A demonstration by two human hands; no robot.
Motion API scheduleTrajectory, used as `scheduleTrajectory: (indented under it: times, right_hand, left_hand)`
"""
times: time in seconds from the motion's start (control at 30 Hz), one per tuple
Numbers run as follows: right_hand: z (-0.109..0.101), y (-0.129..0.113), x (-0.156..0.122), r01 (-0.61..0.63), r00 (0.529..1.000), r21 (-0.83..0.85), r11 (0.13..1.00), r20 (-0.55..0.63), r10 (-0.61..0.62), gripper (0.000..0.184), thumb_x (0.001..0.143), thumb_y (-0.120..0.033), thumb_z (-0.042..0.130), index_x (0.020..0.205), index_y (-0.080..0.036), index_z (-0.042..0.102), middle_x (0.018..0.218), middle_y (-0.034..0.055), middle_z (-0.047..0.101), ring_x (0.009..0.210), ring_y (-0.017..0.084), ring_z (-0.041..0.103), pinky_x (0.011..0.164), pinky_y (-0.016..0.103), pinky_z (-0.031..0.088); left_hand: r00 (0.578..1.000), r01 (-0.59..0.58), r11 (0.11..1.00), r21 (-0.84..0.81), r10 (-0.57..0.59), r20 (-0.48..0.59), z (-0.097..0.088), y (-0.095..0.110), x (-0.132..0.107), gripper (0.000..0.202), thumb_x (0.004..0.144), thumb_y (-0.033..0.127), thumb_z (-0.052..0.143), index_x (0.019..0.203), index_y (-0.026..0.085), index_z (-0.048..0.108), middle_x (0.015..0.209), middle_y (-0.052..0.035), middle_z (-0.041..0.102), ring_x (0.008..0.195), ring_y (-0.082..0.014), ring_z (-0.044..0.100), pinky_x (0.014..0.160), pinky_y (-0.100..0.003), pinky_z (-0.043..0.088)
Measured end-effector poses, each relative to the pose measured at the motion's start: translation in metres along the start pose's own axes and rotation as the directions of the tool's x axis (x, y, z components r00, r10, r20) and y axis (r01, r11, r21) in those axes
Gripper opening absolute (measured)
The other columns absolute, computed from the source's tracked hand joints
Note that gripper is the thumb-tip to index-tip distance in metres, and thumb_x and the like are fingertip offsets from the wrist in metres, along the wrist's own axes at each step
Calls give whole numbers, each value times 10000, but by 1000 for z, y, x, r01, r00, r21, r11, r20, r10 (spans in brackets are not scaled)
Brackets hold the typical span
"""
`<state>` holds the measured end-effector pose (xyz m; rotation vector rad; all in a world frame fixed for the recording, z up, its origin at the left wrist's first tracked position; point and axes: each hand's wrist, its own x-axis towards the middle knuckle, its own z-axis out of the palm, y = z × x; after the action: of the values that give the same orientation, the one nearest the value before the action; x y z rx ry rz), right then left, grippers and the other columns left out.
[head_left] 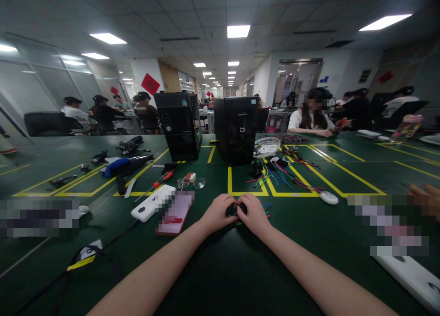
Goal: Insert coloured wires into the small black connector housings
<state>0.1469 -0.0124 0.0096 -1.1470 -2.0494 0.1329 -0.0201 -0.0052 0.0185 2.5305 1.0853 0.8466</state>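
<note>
Over the green table in front of me, my left hand (218, 213) and my right hand (254, 215) meet with their fingertips almost touching. Both are closed around a small black part (233, 209), mostly hidden by the fingers. Coloured wires (268, 210) stick out beside my right hand and under the fingers, apparently from this part. Left of my left hand lies a phone (178, 215) in a reddish case. Beyond the hands, a bundle of black connectors with red, blue and green wires (280, 174) is spread on the table.
Two black computer towers (237, 128) stand ahead. Beside them is a white basket (267, 147). Left lie glasses (192, 183), a red screwdriver (163, 179), a white power bank (153, 203) and a blue-black tool (125, 165). Another person's hand (426, 199) shows at the right edge.
</note>
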Motion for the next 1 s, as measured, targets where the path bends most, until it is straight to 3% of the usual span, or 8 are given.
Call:
scheduleTrajectory:
  times: [0.33, 0.5, 0.67, 0.8, 1.0]
  right_hand:
    - [1, 0, 0, -6, 1000, -8, 1000, 12, 6, 61, 793, -147, 464, 772, -181, 512, 805, 40, 534, 810, 178, 479, 735, 306, 364]
    - [-3, 0, 1, -41, 999, -2, 999, -32, 41, 79, 821, -178, 428, 792, -179, 502, 793, 43, 531, 784, 178, 478, 722, 307, 369]
    - [-6, 0, 1, 0, 1000, 5, 1000, -21, 0, 72, 823, -181, 439, 808, -181, 510, 818, 51, 542, 812, 185, 488, 747, 318, 378]
    - [-8, -5, -1, 114, 990, 16, 993, 79, -115, 73, 803, -148, 468, 814, -187, 529, 830, 48, 556, 823, 174, 503, 755, 304, 390]
    - [-10, -13, -4, 244, 923, 14, 970, 303, -237, 66, 781, -134, 506, 796, -181, 551, 825, 34, 570, 805, 148, 524, 731, 263, 403]
  left_hand:
    - [1000, 22, 998, -57, -22, 9, 4, -6, 1, 281, 691, 272, 689, 922, 183, 556, 951, -47, 568, 900, -203, 526, 804, -320, 421]
    - [996, 88, 995, -43, -88, 18, 5, -10, 2, 259, 709, 317, 669, 905, 183, 568, 914, -47, 580, 862, -207, 540, 784, -323, 430]
    - [991, 132, 991, -7, -132, -36, 6, -15, 1, 253, 716, 322, 656, 914, 188, 572, 908, -43, 588, 858, -203, 550, 775, -315, 436]
    - [966, 230, 973, 27, -225, -131, 7, -25, 0, 253, 721, 320, 645, 922, 181, 578, 903, -48, 593, 863, -207, 557, 774, -322, 442]
    - [949, 282, 958, 45, -272, -161, 7, -33, -1, 278, 716, 297, 650, 956, 180, 576, 945, -49, 594, 901, -210, 555, 817, -344, 430]
